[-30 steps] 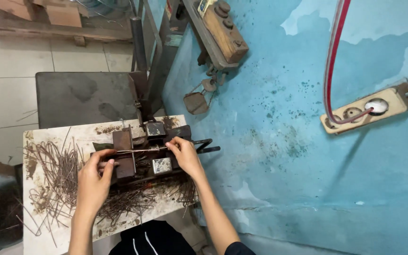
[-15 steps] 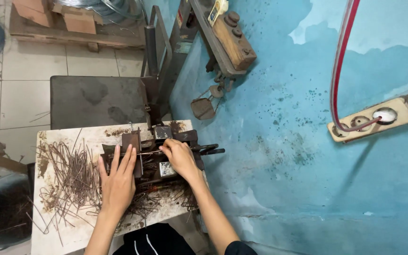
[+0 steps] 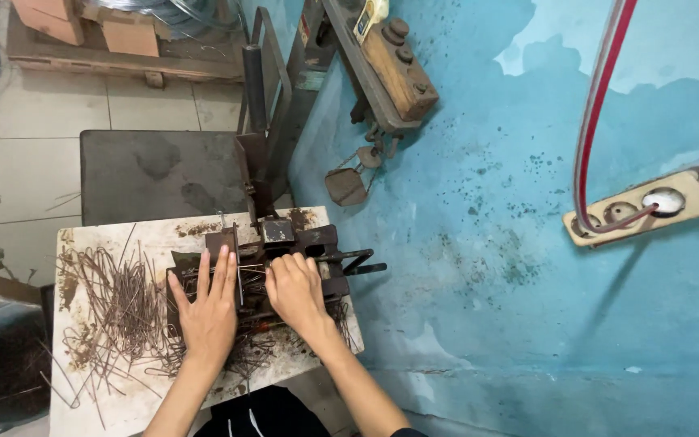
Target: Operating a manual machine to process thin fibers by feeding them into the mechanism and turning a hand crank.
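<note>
On table (image 3: 91, 388): wire (image 3: 246, 269) between hands.

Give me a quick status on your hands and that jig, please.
Left hand flat, fingers spread on metal bending jig. Right hand beside it, fingers curled at thin wire. Loose bent wires piled left.

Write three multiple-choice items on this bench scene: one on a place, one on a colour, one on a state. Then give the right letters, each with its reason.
1. Where does the pile of thin wire pieces lie on the white bench?
A. left of the dark metal jig
B. on the wall
C. right of the jig

2. What colour is the wall?
A. yellow
B. blue
C. white

3. How does the left hand lie?
A. fisted
B. flat, fingers spread
C. raised off the bench

Key: 1 A, the wires spread left of the jig. 2 B, the paint is blue. 3 B, the palm lies down beside the right hand.
</note>
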